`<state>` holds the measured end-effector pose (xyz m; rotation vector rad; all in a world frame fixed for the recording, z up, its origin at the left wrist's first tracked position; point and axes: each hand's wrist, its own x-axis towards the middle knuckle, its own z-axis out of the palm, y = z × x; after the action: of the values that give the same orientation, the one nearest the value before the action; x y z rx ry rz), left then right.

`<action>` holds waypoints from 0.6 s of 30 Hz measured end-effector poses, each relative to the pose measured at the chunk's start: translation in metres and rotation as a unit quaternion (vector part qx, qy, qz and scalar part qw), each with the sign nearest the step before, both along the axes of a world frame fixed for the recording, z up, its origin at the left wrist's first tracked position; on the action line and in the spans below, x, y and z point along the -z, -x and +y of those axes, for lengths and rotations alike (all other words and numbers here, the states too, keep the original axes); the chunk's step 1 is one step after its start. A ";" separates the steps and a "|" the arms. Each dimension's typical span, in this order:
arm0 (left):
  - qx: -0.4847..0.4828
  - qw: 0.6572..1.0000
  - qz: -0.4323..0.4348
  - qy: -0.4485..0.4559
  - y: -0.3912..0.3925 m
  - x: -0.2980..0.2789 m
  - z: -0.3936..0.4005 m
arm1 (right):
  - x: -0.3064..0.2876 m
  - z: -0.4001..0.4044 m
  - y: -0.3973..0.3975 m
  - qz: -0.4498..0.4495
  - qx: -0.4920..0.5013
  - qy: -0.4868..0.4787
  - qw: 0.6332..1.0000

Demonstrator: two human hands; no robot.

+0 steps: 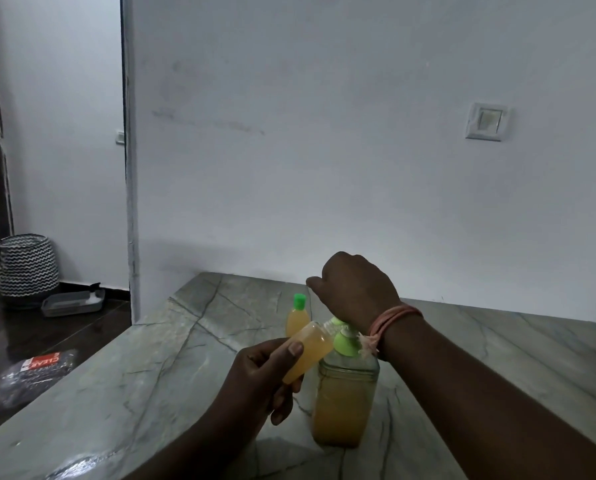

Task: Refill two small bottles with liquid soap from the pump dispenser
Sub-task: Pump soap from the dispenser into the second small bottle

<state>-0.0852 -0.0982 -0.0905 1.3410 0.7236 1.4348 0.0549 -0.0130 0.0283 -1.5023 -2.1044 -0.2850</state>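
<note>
The pump dispenser (345,400), a clear square bottle about two-thirds full of amber soap with a green pump head, stands on the grey stone counter (151,358), and it serves as the landmark in the single head view. Just left of its neck, the left hand (262,379) is curled around an uncapped small bottle (308,353), thumb across the front, holding it tilted with the open mouth up against the pump's spout; this bottle looks nearly full of amber liquid. Above the dispenser, the right hand (355,289) is loosely fisted and bent down at the wrist, which carries a pink thread band (391,322); it covers the pump top, and whether the fingers press or grip the head cannot be told from here. Behind the dispenser and slightly left stands a second small bottle (298,317), closed with a green cap and apparently filled. Its own cap for the held bottle is not visible. The risk, as I judge it, is overflow: another full stroke into a nearly full, tilted bottle could spill soap over the left fingers and counter, making the grip slippery.
</note>
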 end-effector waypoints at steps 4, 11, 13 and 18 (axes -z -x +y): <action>-0.007 1.000 -0.002 0.002 0.000 0.002 0.001 | 0.008 0.000 0.000 0.017 0.008 0.010 1.000; -0.006 1.000 0.000 0.002 -0.002 0.000 -0.003 | -0.008 -0.010 0.002 -0.070 -0.011 -0.002 0.997; -0.004 1.000 0.003 0.002 0.000 0.000 -0.001 | -0.007 -0.013 0.005 -0.056 -0.008 -0.046 0.997; -0.011 1.000 0.012 -0.003 0.000 0.001 -0.001 | 0.006 -0.004 0.003 -0.009 0.002 0.005 1.000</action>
<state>-0.0853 -0.0988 -0.0914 1.3604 0.7518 1.4421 0.0517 -0.0174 0.0227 -1.5159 -2.1202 -0.2920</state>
